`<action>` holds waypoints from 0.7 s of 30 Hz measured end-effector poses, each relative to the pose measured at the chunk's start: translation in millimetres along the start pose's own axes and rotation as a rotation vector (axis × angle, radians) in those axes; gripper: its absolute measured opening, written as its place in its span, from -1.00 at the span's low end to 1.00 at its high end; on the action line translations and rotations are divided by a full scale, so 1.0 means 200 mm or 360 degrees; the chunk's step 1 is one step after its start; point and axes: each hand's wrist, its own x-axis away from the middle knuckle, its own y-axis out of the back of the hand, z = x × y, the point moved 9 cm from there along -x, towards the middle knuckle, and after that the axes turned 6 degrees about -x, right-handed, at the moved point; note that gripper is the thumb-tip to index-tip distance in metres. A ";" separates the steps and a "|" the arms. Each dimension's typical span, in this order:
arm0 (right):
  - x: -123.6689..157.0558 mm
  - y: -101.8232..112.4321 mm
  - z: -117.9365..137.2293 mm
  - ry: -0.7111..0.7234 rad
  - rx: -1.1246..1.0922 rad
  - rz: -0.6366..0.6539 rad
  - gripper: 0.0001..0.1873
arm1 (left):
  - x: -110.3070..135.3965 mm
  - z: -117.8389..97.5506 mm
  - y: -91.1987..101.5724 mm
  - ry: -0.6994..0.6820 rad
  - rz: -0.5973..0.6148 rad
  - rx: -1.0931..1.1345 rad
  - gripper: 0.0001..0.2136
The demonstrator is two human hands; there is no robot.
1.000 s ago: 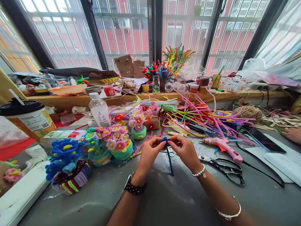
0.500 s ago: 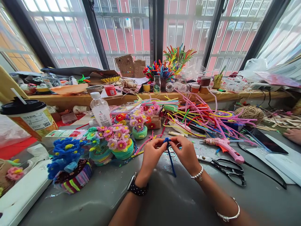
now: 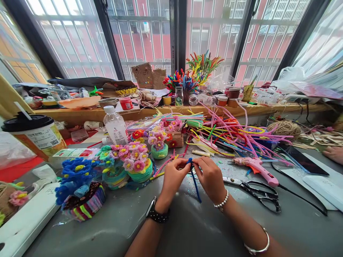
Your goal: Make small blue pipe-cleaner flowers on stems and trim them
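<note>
Both my hands meet over the grey table, pinching the top of a blue pipe cleaner [image 3: 195, 186]. My left hand [image 3: 173, 178] wears a dark watch and grips the blue tip from the left. Pressing on the same tip from the right is my right hand [image 3: 210, 177], which wears a pearl bracelet. The stem hangs down between my wrists toward the table. Small scissors lie under my hands, mostly hidden.
Pipe-cleaner flower pots [image 3: 77, 189] [image 3: 135, 160] stand left. A pile of loose pipe cleaners [image 3: 230, 134], a pink glue gun [image 3: 254, 166], black scissors [image 3: 257, 194], a water bottle [image 3: 115, 125] and a lidded cup [image 3: 33, 134] surround me. Another person's hand [image 3: 333, 153] rests far right.
My hands have kept working the blue tip and have shifted slightly; my right wrist has turned a little. The view has drifted a bit.
</note>
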 end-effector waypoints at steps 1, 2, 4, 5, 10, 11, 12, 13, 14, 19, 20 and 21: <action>0.00 0.00 0.00 -0.0004 -0.0011 -0.0008 -0.80 | 0.00 0.00 0.00 -0.0004 0.0002 0.0004 -0.86; 0.00 0.01 0.00 -0.0023 -0.0047 -0.0019 -0.80 | 0.00 -0.01 0.00 -0.0003 0.0006 0.0014 -0.86; -0.01 0.02 -0.03 -0.0132 -0.0191 -0.0037 -0.82 | 0.01 -0.02 0.00 0.0017 0.0023 0.0056 -0.85; -0.01 0.02 -0.06 -0.0218 -0.0298 -0.0034 -0.83 | 0.01 -0.02 0.00 0.0035 0.0031 0.0086 -0.84; 0.00 -0.04 -0.17 -0.0638 -0.0865 0.0142 -0.75 | 0.01 -0.04 0.01 0.0090 0.0008 0.0281 -0.83; 0.00 -0.06 -0.17 -0.0673 -0.0929 0.0176 -0.74 | 0.01 -0.04 0.02 0.0100 -0.0002 0.0317 -0.83; 0.00 -0.06 -0.18 -0.0694 -0.0972 0.0198 -0.73 | 0.01 -0.04 0.02 0.0113 -0.0011 0.0348 -0.83; 0.00 -0.07 -0.18 -0.0705 -0.0996 0.0211 -0.73 | 0.01 -0.04 0.02 0.0125 -0.0015 0.0374 -0.82; 0.00 -0.07 -0.18 -0.0709 -0.1001 0.0217 -0.73 | 0.01 -0.03 0.03 0.0133 -0.0016 0.0393 -0.82; 0.01 -0.06 -0.17 -0.0663 -0.0911 0.0173 -0.77 | 0.01 -0.04 0.02 0.0128 0.0013 0.0399 -0.82; 0.01 -0.05 -0.16 -0.0647 -0.0888 0.0160 -0.77 | 0.01 -0.04 0.01 0.0123 0.0025 0.0386 -0.82; 0.00 -0.04 -0.16 -0.0632 -0.0860 0.0149 -0.78 | 0.01 -0.04 0.01 0.0115 0.0033 0.0367 -0.83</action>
